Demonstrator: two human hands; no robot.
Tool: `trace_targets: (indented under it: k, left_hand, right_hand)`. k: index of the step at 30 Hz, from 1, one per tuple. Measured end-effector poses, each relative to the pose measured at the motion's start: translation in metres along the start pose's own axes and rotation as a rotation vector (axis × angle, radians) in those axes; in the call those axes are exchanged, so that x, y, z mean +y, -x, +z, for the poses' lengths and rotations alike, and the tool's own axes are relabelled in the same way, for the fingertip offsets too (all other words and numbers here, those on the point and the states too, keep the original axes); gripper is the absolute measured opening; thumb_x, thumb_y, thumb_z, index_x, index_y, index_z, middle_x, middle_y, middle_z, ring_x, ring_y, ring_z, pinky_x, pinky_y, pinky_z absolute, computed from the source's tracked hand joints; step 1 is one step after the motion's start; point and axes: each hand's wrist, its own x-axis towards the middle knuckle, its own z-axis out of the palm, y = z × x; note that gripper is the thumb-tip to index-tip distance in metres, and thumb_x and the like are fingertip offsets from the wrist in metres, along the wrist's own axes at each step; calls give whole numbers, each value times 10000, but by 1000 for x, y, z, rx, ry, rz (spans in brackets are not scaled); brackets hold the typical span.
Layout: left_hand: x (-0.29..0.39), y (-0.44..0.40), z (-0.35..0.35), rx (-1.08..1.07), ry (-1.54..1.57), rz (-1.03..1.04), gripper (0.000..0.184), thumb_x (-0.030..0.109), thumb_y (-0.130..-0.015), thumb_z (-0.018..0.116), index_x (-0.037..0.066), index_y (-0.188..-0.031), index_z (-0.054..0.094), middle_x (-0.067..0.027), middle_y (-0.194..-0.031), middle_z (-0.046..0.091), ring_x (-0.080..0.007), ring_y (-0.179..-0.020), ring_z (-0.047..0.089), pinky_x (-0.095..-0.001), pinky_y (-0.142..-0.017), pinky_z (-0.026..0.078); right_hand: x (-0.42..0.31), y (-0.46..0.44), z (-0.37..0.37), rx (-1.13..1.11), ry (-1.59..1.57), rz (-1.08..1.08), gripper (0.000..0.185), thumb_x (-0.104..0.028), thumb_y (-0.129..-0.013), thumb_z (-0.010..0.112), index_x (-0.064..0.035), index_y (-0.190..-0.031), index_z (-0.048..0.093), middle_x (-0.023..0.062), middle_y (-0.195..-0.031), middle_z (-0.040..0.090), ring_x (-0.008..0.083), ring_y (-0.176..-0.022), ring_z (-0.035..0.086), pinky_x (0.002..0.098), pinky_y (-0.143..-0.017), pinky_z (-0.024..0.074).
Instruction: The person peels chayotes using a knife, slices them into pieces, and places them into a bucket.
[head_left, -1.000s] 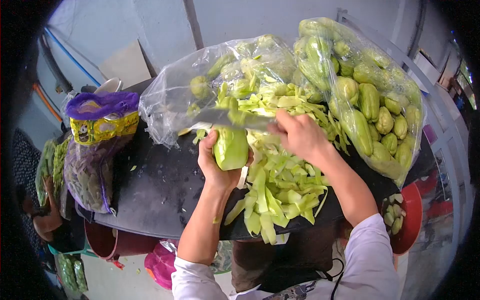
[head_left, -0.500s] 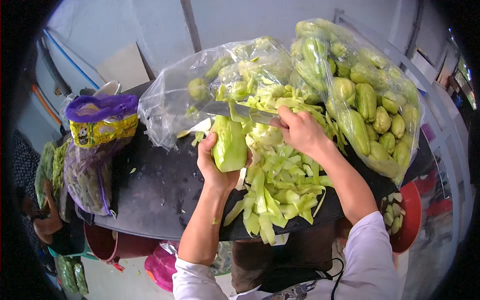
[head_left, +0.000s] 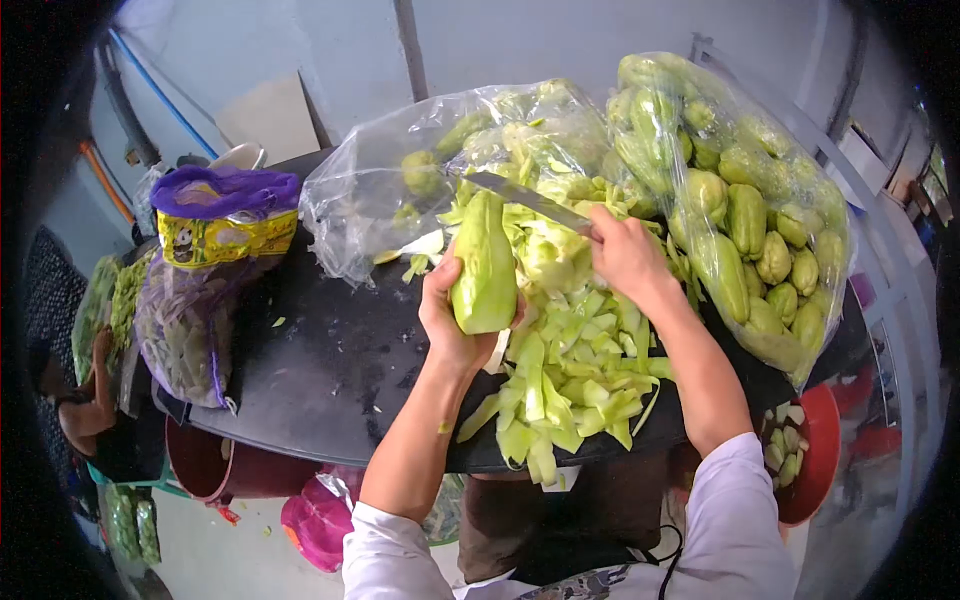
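Note:
A peeled pale green chayote (head_left: 484, 270) stands upright in my left hand (head_left: 450, 318), whose fingers wrap round its lower part. My right hand (head_left: 630, 255) is closed on the handle of a knife (head_left: 530, 198); the blade points left, just above the top of the chayote. Below and behind both hands, a heap of green peel strips (head_left: 570, 375) lies on the black table (head_left: 320, 370). Behind the heap is an open clear plastic bag (head_left: 370, 190) with chayotes inside.
On the right a full clear bag of unpeeled chayotes (head_left: 745, 225) leans over the table. A purple net bag (head_left: 190, 325) stands at the left. Red tubs (head_left: 818, 455) sit below the table edge. Another person's arm (head_left: 90, 405) shows at far left.
The knife has moved off the chayote's upper end, and the strip hanging at the blade is gone. The chayote's top now shows peeled. The whole view has shifted slightly.

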Motion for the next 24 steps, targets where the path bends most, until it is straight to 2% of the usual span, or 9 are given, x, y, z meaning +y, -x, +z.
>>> trace_targets:
  k: [3, 5, 8, 10, 11, 14, 16, 20, 24]
  left_hand:
    - [9, -1, 2, -54, -10, 59, 571, 520, -862, 443, 24, -1102, 592, -111, -924, 623, -230, -598, 560, -349, -470, 389]
    - [4, -4, -8, 112, -20, 48, 573, 518, -875, 430, 22, -1115, 585, -122, -920, 622, -235, -651, 586, -362, -534, 446]
    - [3, -14, -9, 362, 17, 102, 466, 367, -866, 573, -5, -1147, 591, -136, -943, 632, -242, -783, 615, -384, -648, 501]
    - [5, -25, -32, 329, -479, 193, 567, 321, -860, 613, -38, -1285, 503, -172, -1017, 649, -245, -955, 630, -371, -729, 528]
    - [4, -29, -44, 380, -831, 314, 634, 295, -816, 664, -52, -1322, 503, -210, -1072, 664, -249, -964, 655, -342, -789, 525]
    - [24, -21, -36, 413, -1262, 339, 614, 284, -783, 686, -56, -1276, 549, -219, -1023, 683, -259, -917, 681, -349, -798, 532]
    - [31, -25, -46, 373, -1027, 232, 602, 241, -820, 643, -63, -1323, 512, -201, -1036, 668, -235, -871, 674, -329, -749, 547]
    - [42, -27, -53, 245, -101, 31, 569, 371, -865, 512, 1, -1297, 512, -169, -1051, 639, -264, -858, 640, -369, -715, 525]
    - [50, -17, -47, 235, 95, 6, 559, 438, -874, 523, 33, -1258, 549, -133, -997, 646, -245, -879, 612, -406, -735, 501]
  right_hand:
    - [8, 3, -13, 30, -3, 31, 116, -65, -856, 569, -35, -959, 525, 220, -802, 660, 448, -800, 633, 518, -676, 484]
    - [1, 6, -18, 62, -17, 78, 131, -67, -851, 572, -27, -961, 515, 241, -815, 645, 479, -811, 599, 525, -683, 462]
    - [6, 4, -13, 100, 23, -32, 148, -87, -858, 605, -27, -951, 506, 244, -814, 650, 441, -801, 639, 535, -671, 481]
    - [0, 3, -18, 59, -2, 16, 172, -61, -843, 626, -15, -932, 486, 223, -778, 641, 423, -781, 642, 506, -655, 480]
    - [-1, 1, -18, 62, 26, 8, 186, -39, -834, 633, -10, -912, 467, 202, -741, 627, 412, -753, 639, 485, -640, 473]
    - [2, 0, -14, 122, 7, -47, 184, -54, -844, 631, -11, -910, 465, 202, -741, 624, 415, -743, 636, 486, -636, 472]
    - [-2, 2, -20, 104, 15, 16, 191, -57, -837, 639, -13, -904, 465, 207, -756, 627, 429, -751, 627, 492, -639, 469]
    - [-1, 4, -25, 147, 9, -49, 201, -69, -837, 648, -17, -912, 470, 209, -761, 621, 439, -753, 618, 506, -643, 462]
    - [-9, 10, -26, 144, -76, -80, 208, -57, -825, 659, -20, -877, 461, 202, -740, 606, 431, -726, 612, 492, -617, 455]
